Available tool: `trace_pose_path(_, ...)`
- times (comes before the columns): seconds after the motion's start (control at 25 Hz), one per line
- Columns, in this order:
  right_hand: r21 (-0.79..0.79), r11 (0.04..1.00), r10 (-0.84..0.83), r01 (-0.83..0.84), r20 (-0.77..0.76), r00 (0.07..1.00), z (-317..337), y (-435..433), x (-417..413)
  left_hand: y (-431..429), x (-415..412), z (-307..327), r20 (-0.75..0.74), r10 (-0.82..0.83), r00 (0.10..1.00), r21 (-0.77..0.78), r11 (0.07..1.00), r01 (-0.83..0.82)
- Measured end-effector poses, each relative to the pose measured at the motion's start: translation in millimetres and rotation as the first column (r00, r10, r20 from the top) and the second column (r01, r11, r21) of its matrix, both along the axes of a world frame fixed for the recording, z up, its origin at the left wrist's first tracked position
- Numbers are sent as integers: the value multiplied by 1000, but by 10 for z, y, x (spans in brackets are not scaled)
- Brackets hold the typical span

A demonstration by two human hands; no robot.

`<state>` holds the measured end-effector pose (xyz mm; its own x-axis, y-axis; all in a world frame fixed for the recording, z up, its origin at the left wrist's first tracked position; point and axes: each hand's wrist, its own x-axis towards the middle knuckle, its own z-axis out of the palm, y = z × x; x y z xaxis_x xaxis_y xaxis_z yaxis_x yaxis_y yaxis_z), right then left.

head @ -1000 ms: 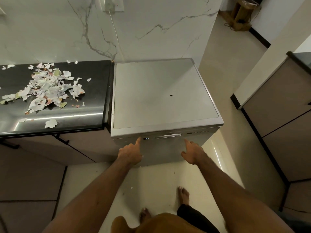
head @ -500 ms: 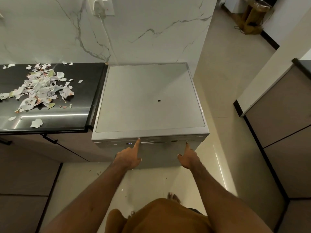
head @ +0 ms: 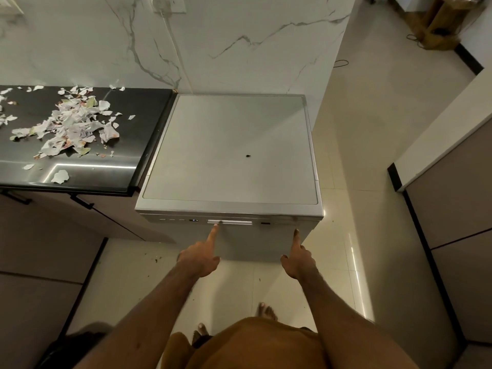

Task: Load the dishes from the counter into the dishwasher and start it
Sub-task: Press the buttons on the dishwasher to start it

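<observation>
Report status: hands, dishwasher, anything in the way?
Left hand empty, index finger at the handle strip. Right hand empty, finger pointing near the panel's right end. Dishwasher door closed, display lit. Nothing in the way.

Dishwasher (head: 231, 153) showing pale silver-grey top, small black speck (head: 248, 155) at 3 o'clock of centre; front panel carrying bright white strip (head: 230, 222) and tiny bluish-white display (head: 193, 220). Table (head: 143, 121) at 9 o'clock gleaming glossy black, reflecting white light streak. Paper scraps (head: 69, 126) on table showing white with green and orange-pink patches. Wall (head: 239, 35) showing white marble with grey veining. Floor (head: 372, 115) glowing cream. Cabinets (head: 458, 222) appearing taupe, black-edged.
</observation>
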<state>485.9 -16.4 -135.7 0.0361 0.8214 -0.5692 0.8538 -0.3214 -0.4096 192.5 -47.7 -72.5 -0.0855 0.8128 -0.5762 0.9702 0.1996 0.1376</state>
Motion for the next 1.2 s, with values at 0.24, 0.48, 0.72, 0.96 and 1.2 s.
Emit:
trace_pose_path(0.24,15,1000,22,-22,12,1000,-9,13,4,-37,33,85,-42,13,999,3,1000,-13)
trace_pose_path(0.48,36,998,58,-60,37,998,-27,58,16,-53,-4,69,-53,22,998,-6,1000,-23)
trace_pose_path(0.72,40,995,90,-94,88,992,-77,59,44,-43,37,81,-63,22,998,-2,1000,-22)
trace_pose_path(0.96,41,994,98,-105,150,984,-118,34,52,0,61,50,-54,19,998,-12,1000,-19)
trace_pose_path(1.2,30,992,117,-125,201,973,-161,35,110,70,81,146,-78,-6,997,-1,1000,5)
